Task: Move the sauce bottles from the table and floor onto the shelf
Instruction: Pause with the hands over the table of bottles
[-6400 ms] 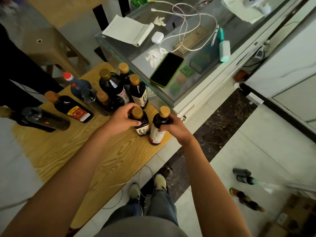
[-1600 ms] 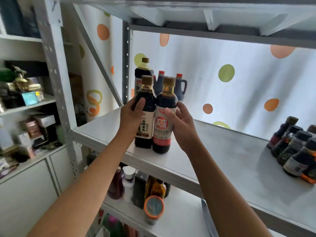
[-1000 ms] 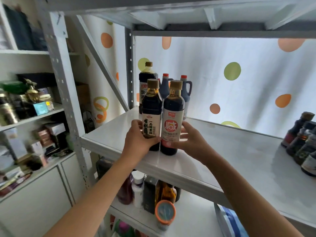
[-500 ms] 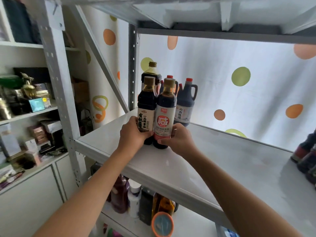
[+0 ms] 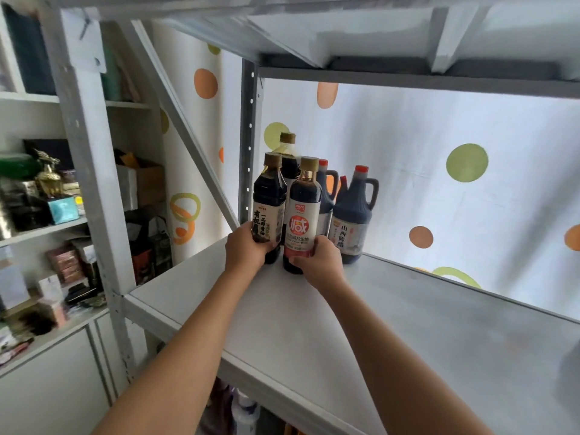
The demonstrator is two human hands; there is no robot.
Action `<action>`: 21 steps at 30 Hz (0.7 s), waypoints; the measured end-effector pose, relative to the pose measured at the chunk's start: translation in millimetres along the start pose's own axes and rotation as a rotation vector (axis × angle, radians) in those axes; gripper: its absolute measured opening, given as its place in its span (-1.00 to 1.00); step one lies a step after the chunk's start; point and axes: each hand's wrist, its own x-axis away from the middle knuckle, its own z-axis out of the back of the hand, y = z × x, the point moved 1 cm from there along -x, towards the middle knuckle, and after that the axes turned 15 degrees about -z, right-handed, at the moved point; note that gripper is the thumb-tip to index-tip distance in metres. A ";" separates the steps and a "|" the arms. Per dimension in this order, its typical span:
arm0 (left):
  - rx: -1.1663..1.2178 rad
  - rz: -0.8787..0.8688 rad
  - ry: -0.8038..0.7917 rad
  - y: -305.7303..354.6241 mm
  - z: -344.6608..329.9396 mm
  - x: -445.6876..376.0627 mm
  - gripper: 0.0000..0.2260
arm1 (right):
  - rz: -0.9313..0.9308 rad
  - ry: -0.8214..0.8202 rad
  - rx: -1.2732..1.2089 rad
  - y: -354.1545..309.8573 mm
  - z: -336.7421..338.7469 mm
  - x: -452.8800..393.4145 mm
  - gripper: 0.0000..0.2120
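Observation:
Two dark sauce bottles with gold caps stand upright side by side at the back left of the grey metal shelf [image 5: 361, 324]. My left hand [image 5: 246, 251] is wrapped around the base of the left bottle [image 5: 269, 196], which has a pale label. My right hand [image 5: 320, 262] grips the bottom of the right bottle [image 5: 303, 205], whose label is red and white. Right behind them stand a taller gold-capped bottle [image 5: 288, 152] and dark jugs with red caps and handles [image 5: 354, 211].
A diagonal brace [image 5: 185, 127] and a perforated upright post [image 5: 249, 136] frame the shelf's left corner. Another shelf board [image 5: 345, 29] hangs overhead. A spotted curtain [image 5: 439, 158] backs the shelf. A cluttered cabinet [image 5: 47, 199] stands to the left; more containers show below.
Both hands have pushed the two bottles further back on the shelf, close up against the bottles at the rear left corner. My grip has stayed low on both bottles.

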 end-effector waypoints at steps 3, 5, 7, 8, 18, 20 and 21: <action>-0.031 -0.025 0.030 -1.2 -6.3 -1.0 -0.57 | 0.016 0.000 0.020 -0.1 -4.1 -11.4 -0.51; -0.038 -0.041 0.044 -3.1 -8.0 0.5 -0.59 | 0.018 -0.004 0.041 0.3 -6.9 -16.2 -0.53; -0.037 -0.062 0.047 -5.8 -8.7 1.2 -0.59 | 0.015 -0.001 0.058 0.2 -10.8 -20.1 -0.53; -0.037 -0.071 0.048 -6.3 -8.9 1.1 -0.59 | 0.015 0.003 0.061 -0.5 -12.1 -21.4 -0.54; -0.127 -0.124 0.043 -9.8 -12.0 -0.1 -0.54 | 0.042 0.003 0.059 2.1 -14.9 -23.8 -0.51; -0.134 -0.125 0.031 -9.2 -11.6 0.3 -0.54 | 0.031 0.001 0.069 3.8 -15.4 -20.7 -0.54; -0.139 -0.126 0.022 -9.2 -11.2 0.8 -0.54 | 0.020 0.003 0.081 5.1 -15.3 -18.7 -0.56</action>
